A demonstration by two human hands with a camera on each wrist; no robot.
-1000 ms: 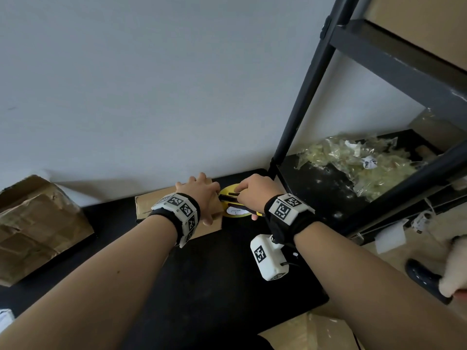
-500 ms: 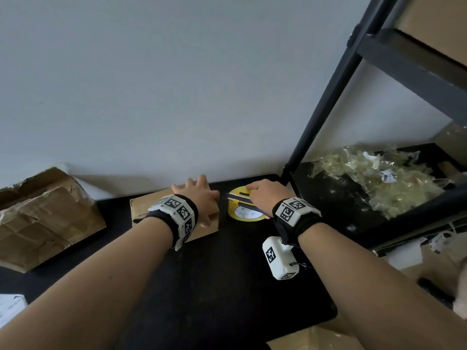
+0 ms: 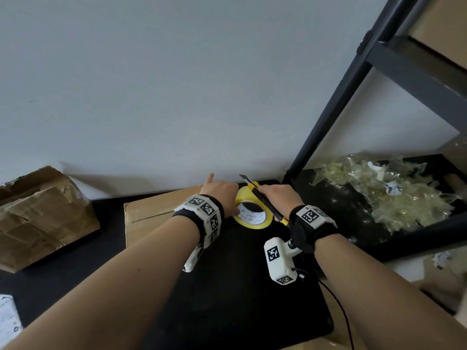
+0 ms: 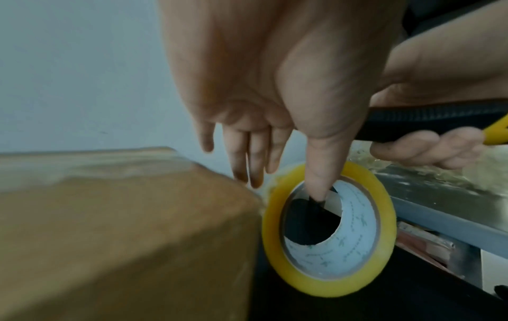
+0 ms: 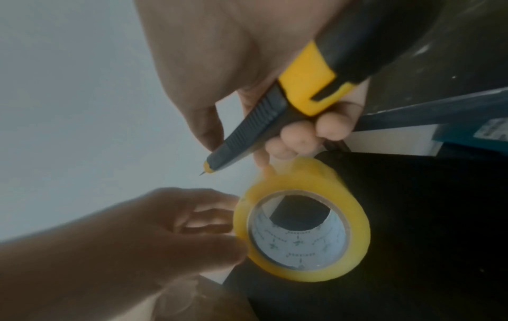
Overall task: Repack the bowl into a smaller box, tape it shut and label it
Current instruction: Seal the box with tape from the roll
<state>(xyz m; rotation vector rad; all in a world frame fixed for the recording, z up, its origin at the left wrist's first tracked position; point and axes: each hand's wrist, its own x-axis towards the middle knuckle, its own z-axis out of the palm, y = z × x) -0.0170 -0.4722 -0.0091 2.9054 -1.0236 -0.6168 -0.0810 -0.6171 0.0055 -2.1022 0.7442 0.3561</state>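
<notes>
A yellow tape roll stands tilted on the black table, right beside the small closed cardboard box. My left hand holds the roll, thumb in its core and fingers on its outer side. My right hand grips a yellow-and-black utility knife just above the roll, blade tip out toward the wall. The wrist views show the roll, the knife and the box corner up close. The bowl is not visible.
A larger crumpled cardboard box sits at the left against the wall. A black metal shelf post rises at the right, with a heap of clear plastic wrap on its low shelf. White paper lies at the lower left.
My left hand has left the small box's top and taken hold of the tape roll, which now stands tilted up. The knife has lifted off the roll, tip raised toward the wall.
</notes>
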